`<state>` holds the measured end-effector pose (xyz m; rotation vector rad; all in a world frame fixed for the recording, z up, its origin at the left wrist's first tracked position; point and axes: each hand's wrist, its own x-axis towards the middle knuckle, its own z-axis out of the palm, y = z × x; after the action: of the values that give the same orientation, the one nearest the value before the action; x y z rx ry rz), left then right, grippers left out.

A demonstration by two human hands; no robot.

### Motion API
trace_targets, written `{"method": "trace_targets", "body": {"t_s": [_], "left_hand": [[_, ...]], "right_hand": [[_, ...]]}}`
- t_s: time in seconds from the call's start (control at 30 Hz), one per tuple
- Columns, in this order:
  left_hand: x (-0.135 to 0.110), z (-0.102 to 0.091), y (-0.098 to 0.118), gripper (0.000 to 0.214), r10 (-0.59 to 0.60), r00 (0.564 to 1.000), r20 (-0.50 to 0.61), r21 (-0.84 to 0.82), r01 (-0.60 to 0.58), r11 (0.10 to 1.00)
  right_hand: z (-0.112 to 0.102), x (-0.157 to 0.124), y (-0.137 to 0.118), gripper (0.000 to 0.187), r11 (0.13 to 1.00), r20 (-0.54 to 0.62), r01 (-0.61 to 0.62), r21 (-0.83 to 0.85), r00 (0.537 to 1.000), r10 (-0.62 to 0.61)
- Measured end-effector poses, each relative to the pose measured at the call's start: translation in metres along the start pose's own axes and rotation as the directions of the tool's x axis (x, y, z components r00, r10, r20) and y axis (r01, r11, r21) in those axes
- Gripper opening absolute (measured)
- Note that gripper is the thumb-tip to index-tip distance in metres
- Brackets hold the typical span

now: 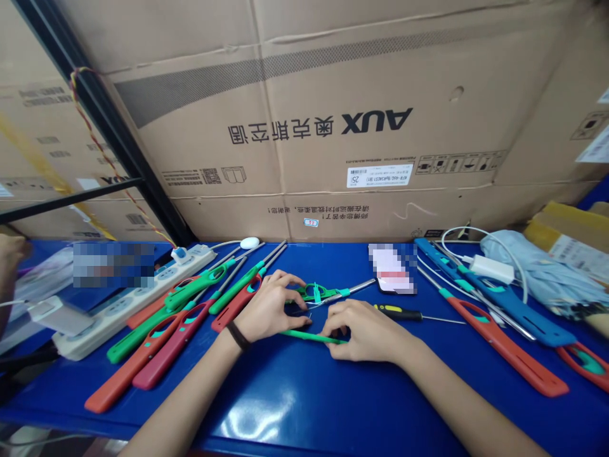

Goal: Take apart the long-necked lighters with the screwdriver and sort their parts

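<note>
Pinching green strip [314,337], left hand [270,306], right hand [366,329]

Bright, even indoor light with faint shadows. Glare lies on the blue bench [333,406] at 6 o'clock. Wide-angle curvature bends the edges. One pixelated patch [113,265] sits at 9 o'clock, another [392,268] at 4 o'clock.

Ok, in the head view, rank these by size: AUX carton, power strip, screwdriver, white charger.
1. AUX carton
2. power strip
3. screwdriver and white charger, unranked: the screwdriver looks longer, the charger bulkier.

AUX cardboard carton [304,114], white power strip [133,303], white charger [492,270], folded pale blue fabric [533,273], blue tabletop [304,406]
</note>
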<state>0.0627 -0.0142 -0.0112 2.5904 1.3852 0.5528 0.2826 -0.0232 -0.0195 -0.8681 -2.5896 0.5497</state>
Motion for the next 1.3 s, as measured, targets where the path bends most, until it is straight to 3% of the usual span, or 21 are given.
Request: {"method": "trace_targets", "body": {"t_s": [0.23, 0.37, 0.6, 0.7, 0.8, 0.97, 1.17, 1.3], "left_hand": [[0.003, 0.001, 0.001, 0.011, 0.015, 0.999, 0.048, -0.038, -0.013, 0.999], [0.004, 0.001, 0.001, 0.004, 0.008, 0.998, 0.059, -0.037, -0.006, 0.999], [0.006, -0.001, 0.009, 0.006, 0.089, 0.992, 0.094, 0.029, -0.092, 0.995], [0.005, -0.011, -0.001, 0.006, 0.027, 0.995, 0.094, 0.043, -0.031, 0.999], [0.001, -0.027, -0.019, 0.005, -0.094, 0.995, 0.023, 0.085, 0.091, 0.992], [-0.007, -0.038, -0.037, 0.006, -0.174, 0.981, 0.090, 0.155, 0.159, 0.975], [-0.008, -0.036, -0.044, 0.008, -0.148, 0.987, 0.062, 0.163, 0.136, 0.977], [-0.008, -0.039, -0.048, 0.015, -0.083, 0.995, -0.050, 0.071, 0.087, 0.994]], "right_hand": [[-0.006, -0.003, -0.001, 0.015, 1.000, 0.040, -0.008, 0.009, 0.999, 0.007], [-0.008, -0.005, -0.004, 0.024, 0.998, 0.064, -0.032, 0.057, 0.998, 0.028], [-0.005, -0.003, -0.004, 0.025, 0.994, 0.092, -0.054, 0.094, 0.995, 0.045], [-0.005, -0.001, -0.003, 0.024, 0.992, 0.116, -0.058, 0.114, 0.992, 0.044], [-0.005, -0.001, -0.001, 0.023, 0.990, 0.123, -0.068, 0.126, 0.991, 0.052], [-0.004, -0.001, -0.002, 0.023, 0.988, 0.119, -0.070, 0.135, 0.991, 0.054], [-0.003, -0.002, -0.002, 0.023, 0.991, 0.096, -0.058, 0.122, 0.994, 0.047], [-0.003, -0.002, 0.001, 0.024, 0.990, 0.080, -0.045, 0.132, 0.996, 0.034]]}}
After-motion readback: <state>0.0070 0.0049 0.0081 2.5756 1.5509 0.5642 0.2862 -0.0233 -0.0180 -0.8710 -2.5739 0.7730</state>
